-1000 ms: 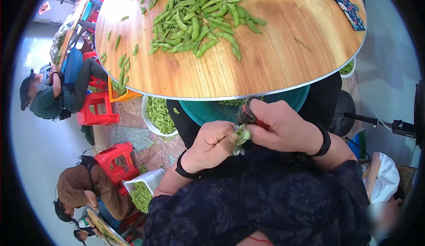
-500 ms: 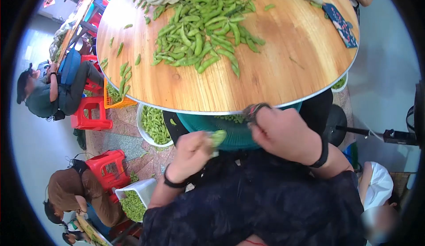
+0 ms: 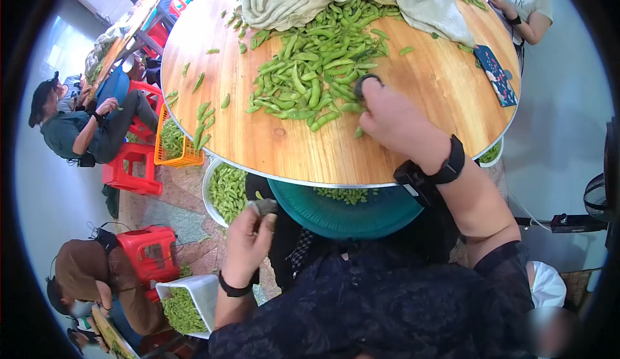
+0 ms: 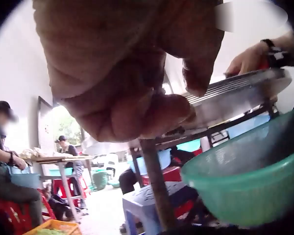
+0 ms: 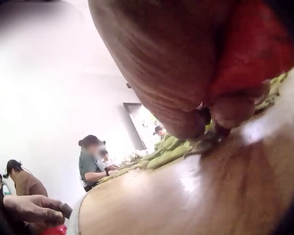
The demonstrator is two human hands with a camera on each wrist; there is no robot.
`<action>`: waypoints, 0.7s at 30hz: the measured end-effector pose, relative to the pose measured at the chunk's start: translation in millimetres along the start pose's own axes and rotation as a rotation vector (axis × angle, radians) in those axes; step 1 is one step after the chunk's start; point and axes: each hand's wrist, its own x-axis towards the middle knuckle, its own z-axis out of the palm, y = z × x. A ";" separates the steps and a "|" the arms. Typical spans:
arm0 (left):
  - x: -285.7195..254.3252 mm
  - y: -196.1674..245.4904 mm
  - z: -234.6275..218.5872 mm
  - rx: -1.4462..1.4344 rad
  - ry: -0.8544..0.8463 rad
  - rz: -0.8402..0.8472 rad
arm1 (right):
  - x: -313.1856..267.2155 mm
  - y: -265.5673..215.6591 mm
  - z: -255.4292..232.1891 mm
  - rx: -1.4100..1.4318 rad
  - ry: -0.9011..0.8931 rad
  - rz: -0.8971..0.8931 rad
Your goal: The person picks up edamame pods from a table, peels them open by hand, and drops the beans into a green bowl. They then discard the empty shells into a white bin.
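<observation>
My right hand (image 3: 399, 118) reaches over the round wooden table (image 3: 258, 149), its fingertips right at the near edge of a pile of green soybean pods (image 3: 300, 78). A dark cover (image 3: 366, 82) wraps a finger; red material (image 5: 255, 49) shows on this hand in the right wrist view. The fingers are bent down to the pods, but I cannot tell whether they grip one. Low beside the lap, my left hand (image 3: 247, 242) has its thumb apart and loosely bent fingers, with nothing visible between them. A grey cover (image 3: 265, 206) sits on one finger. Shelled beans (image 3: 345, 195) lie in the green basin (image 3: 290, 215).
Cloths (image 3: 284, 0) cover the back of the pile. A patterned dark blue item (image 3: 495, 78) lies at the table's right. A white tub (image 3: 226, 194), an orange basket (image 3: 177, 155) and a white bin (image 3: 206, 301) hold pods or hulls. Other people sit on red stools (image 3: 132, 168).
The hands have parted: my right hand moved from above the basin forward to the pile. My left hand moved left and down, and the pale green pod it held no longer shows.
</observation>
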 end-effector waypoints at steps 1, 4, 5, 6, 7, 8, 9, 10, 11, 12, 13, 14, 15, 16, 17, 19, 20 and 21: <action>3.2 5.6 5.5 -0.024 -0.053 0.043 | -4.8 2.7 -8.2 0.096 0.025 0.050; 15.6 32.8 23.7 -0.282 -0.184 0.122 | -28.2 -12.6 -30.5 0.325 0.085 0.081; 19.7 45.2 31.8 -0.433 -0.225 0.092 | -40.9 -20.1 -31.8 0.471 0.123 0.063; 24.2 55.1 40.3 -0.435 -0.224 0.087 | -52.3 -26.5 -23.5 0.498 0.189 0.015; 28.7 64.2 48.9 -0.652 -0.297 0.018 | -63.6 -35.2 -15.9 0.500 0.183 0.016; 31.6 70.3 56.5 -0.869 -0.368 -0.054 | -74.5 -44.2 -8.6 0.453 0.205 -0.017; 33.1 69.0 65.6 -0.869 -0.364 -0.063 | -83.2 -48.8 -2.5 0.406 0.227 -0.051; 34.4 63.1 76.3 -0.998 -0.404 -0.111 | -89.9 -48.2 5.4 0.412 0.219 -0.050; 35.3 60.6 83.9 -1.125 -0.444 -0.159 | -95.7 -46.0 15.2 0.329 0.245 -0.181; 35.9 64.4 86.5 -1.044 -0.356 -0.152 | -98.2 -45.7 19.3 0.246 0.273 -0.309; 35.0 66.5 82.9 -1.037 -0.356 -0.162 | -101.4 -43.8 17.9 0.256 0.271 -0.304; 33.9 68.1 77.1 -0.969 -0.360 -0.159 | -105.0 -41.7 11.8 0.348 0.249 -0.281; 32.3 67.8 73.1 -0.901 -0.364 -0.157 | -108.1 -40.8 5.1 0.439 0.226 -0.256; 30.7 64.9 72.3 -0.895 -0.366 -0.168 | -110.1 -40.3 -0.3 0.558 0.200 -0.140; 29.0 61.4 72.5 -0.912 -0.381 -0.165 | -110.8 -37.4 -2.9 0.567 0.197 -0.134; 24.4 60.8 70.1 -0.925 -0.398 -0.171 | -110.5 -31.3 -4.9 0.795 0.041 -0.043; 21.7 64.6 67.0 -0.942 -0.449 -0.218 | -111.3 -30.7 -1.5 0.769 -0.005 -0.041; 20.0 66.5 65.1 -0.958 -0.500 -0.265 | -111.3 -31.6 -0.4 0.777 -0.004 -0.033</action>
